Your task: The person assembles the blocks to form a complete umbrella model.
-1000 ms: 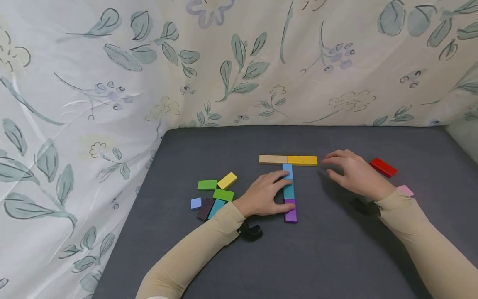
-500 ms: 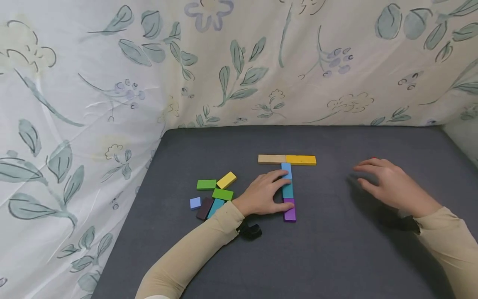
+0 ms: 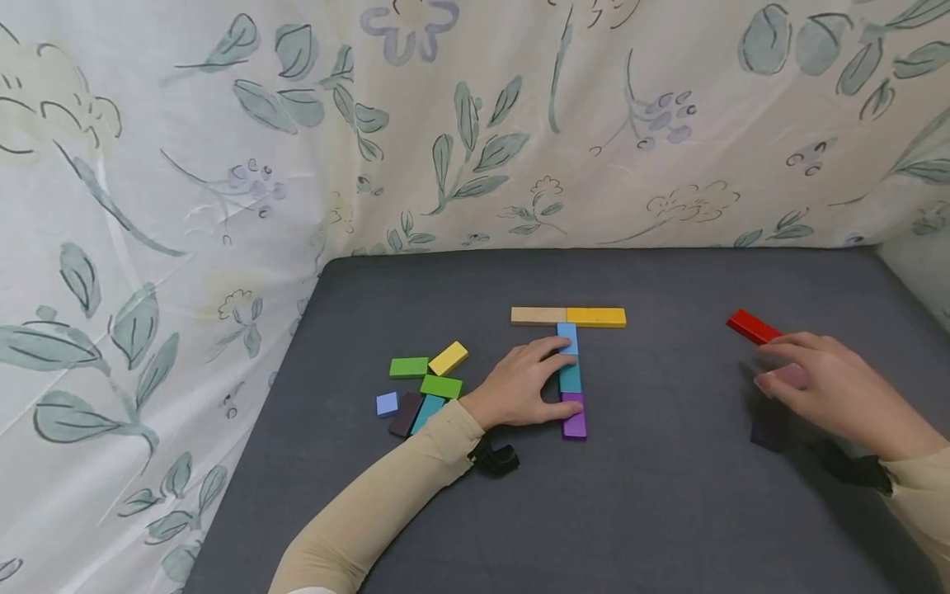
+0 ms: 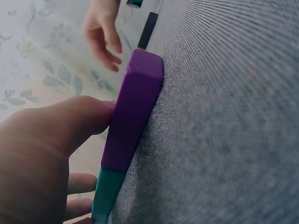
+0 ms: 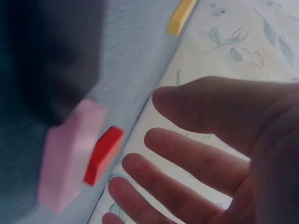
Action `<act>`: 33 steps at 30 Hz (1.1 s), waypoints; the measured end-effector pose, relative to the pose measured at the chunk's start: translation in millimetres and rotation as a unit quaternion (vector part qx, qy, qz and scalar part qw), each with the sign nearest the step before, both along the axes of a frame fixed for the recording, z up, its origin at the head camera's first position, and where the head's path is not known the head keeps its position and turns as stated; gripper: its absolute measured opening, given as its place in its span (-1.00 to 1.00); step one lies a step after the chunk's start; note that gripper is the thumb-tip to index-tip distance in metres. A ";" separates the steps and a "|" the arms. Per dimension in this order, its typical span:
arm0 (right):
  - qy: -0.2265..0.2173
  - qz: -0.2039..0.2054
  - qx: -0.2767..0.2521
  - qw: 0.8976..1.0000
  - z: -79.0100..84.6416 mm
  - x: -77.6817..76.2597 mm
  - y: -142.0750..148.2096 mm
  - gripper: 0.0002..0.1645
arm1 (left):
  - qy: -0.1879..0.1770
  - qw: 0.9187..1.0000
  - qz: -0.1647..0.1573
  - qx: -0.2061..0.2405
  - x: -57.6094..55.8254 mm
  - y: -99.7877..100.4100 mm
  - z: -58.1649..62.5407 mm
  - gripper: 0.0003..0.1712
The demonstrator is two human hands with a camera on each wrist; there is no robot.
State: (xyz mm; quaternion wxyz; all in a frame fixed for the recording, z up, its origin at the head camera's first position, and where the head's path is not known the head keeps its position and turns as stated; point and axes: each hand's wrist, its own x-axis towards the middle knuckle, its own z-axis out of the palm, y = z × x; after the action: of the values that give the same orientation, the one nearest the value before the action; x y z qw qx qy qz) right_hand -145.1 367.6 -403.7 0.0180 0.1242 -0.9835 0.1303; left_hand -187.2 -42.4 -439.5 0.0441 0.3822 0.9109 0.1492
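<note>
A light blue block (image 3: 567, 337), a teal block (image 3: 570, 379) and a purple block (image 3: 574, 417) lie end to end in a column. Spread along it, my left hand (image 3: 519, 386) rests its thumb on the purple block and fingertips on the two others. Above the column, a tan block (image 3: 538, 316) and an orange-yellow block (image 3: 597, 317) form a crossbar. At right, my right hand (image 3: 842, 384) hovers with extended, parted fingers over a pink block (image 5: 70, 158), apart from it. A red block (image 3: 753, 327) lies just beyond the fingertips, a dark block (image 3: 768, 427) below the thumb.
Left of my left forearm lies a loose group: green blocks (image 3: 409, 368), a yellow block (image 3: 449, 358), a small periwinkle block (image 3: 387, 404), a dark brown block (image 3: 405, 414) and another teal block (image 3: 428, 411). A floral curtain (image 3: 475, 140) borders the dark table (image 3: 653, 511).
My right hand has moved from beside the orange-yellow block rightward and toward me, over the pink block. The red block shows again. My left hand has stayed on the column.
</note>
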 end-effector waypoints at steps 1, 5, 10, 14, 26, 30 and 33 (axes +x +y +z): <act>0.003 0.000 0.006 1.000 -1.3 1.6 3.1 -0.47 | -0.001 1.000 0.000 0.000 0.5 0.1 -0.5 -0.15; 0.002 -0.017 0.028 0.999 -7.0 6.4 12.1 -0.42 | -0.004 1.000 0.002 0.004 1.6 0.2 -1.9 -0.15; -0.015 -0.057 0.042 0.997 -8.9 10.3 17.1 -0.33 | -0.005 1.000 0.005 0.005 3.3 0.4 -1.1 -0.16; -0.032 -0.079 0.050 0.995 -7.5 12.4 17.8 -0.26 | -0.004 1.000 0.006 0.004 5.1 1.1 -1.0 -0.16; -0.052 -0.103 0.038 0.993 -9.2 11.4 19.7 -0.30 | -0.001 1.000 0.009 0.005 9.7 5.9 -1.2 -0.16; -0.051 -0.098 0.038 0.993 -11.5 9.2 22.2 -0.34 | -0.003 1.000 0.009 0.007 11.3 7.5 -0.4 -0.17; -0.041 -0.088 0.035 0.995 -13.3 8.4 24.2 -0.38 | -0.003 1.000 0.010 0.008 12.9 8.7 0.7 -0.17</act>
State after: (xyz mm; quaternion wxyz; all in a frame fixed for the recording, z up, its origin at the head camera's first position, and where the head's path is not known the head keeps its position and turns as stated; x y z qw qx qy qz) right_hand -136.7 391.8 -417.0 -0.0152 0.0328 -0.9944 0.0992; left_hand -174.3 -33.8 -438.8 0.0425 0.3727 0.9135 0.1579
